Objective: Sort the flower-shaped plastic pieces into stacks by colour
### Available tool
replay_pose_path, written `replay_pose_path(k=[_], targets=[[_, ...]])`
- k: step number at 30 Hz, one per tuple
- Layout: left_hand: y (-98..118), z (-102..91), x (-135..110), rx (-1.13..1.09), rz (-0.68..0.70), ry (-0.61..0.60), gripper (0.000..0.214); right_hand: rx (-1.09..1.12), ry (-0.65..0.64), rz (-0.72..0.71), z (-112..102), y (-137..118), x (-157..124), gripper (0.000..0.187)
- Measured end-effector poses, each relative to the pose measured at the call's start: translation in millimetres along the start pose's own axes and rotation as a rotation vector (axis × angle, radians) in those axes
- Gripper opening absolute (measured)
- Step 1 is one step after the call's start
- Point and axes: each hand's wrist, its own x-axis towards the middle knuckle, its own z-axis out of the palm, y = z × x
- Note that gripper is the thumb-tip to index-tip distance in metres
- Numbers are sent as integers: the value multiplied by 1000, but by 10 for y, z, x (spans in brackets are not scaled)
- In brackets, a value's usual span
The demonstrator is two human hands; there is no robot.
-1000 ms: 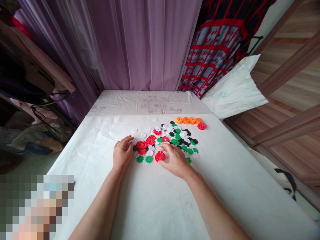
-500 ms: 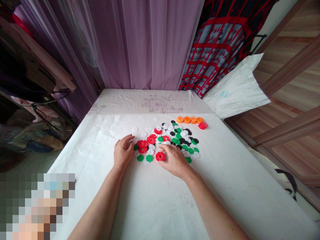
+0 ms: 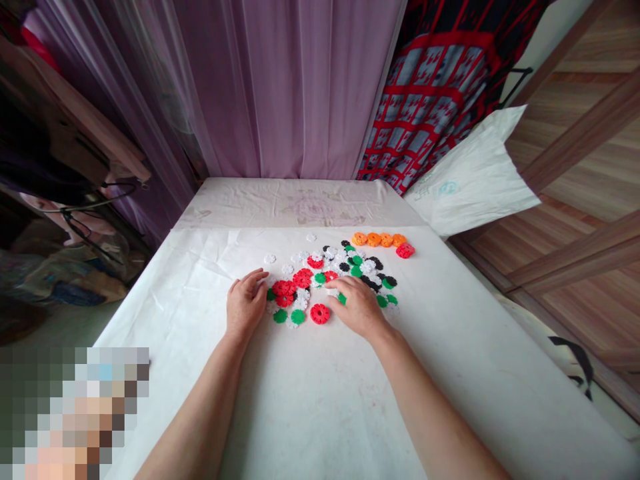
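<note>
Two bare hands are at work over a white-covered surface (image 3: 310, 407). The left hand (image 3: 247, 303) lies palm down at the left edge of a loose spread of flat, notched discs. Its grip is relaxed, with the thumb and bent fingers slightly apart; no object is visible in it, though its underside is hidden.

The right hand (image 3: 356, 303) is over the near right part of the spread. Its grip is parted, thumb clear of the fingers, and nothing is seen held. Contact between its fingertips and the discs below cannot be determined.

A thick, round, red plastic piece with a notched rim and central hole (image 3: 320, 314) lies on the surface between the hands, just beside the right thumb.

The spread comprises red notched discs (image 3: 285, 289), green notched discs (image 3: 298, 317), white notched discs (image 3: 270, 259) and black notched discs (image 3: 391, 281), many overlapping. The red ones are mainly near the left hand.

Beyond the spread, at far right, four thick orange notched pieces (image 3: 374, 239) form a row. A second thick red piece (image 3: 405, 251) lies just in front of the row's right end.
</note>
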Motion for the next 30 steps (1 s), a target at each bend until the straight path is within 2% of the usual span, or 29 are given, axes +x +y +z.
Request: replay_pose_path(k=[4, 7, 10, 14, 18, 21, 25, 30], targets=[[2, -5, 3, 3, 3, 5, 31, -81, 7, -12, 69, 132, 105, 21], [-7, 3, 0, 3, 10, 11, 31, -123, -8, 5, 94, 191, 79, 16], [-21, 17, -4, 4, 17, 19, 31, -152, 6, 45, 55, 273, 16, 11], [-34, 27, -5, 7, 20, 17, 31, -205, 49, 112, -30, 371, 29, 15], [-29, 19, -3, 11, 28, 9, 31, -218, 48, 114, -54, 321, 179, 13], [-18, 10, -2, 7, 20, 12, 31, -221, -45, 112, -36, 225, 287, 27], [-5, 0, -1, 5, 9, 4, 31, -249, -125, 151, -7, 163, 340, 29], [7, -2, -3, 1, 0, 1, 31, -209, -14, 208, -10, 209, 273, 39]])
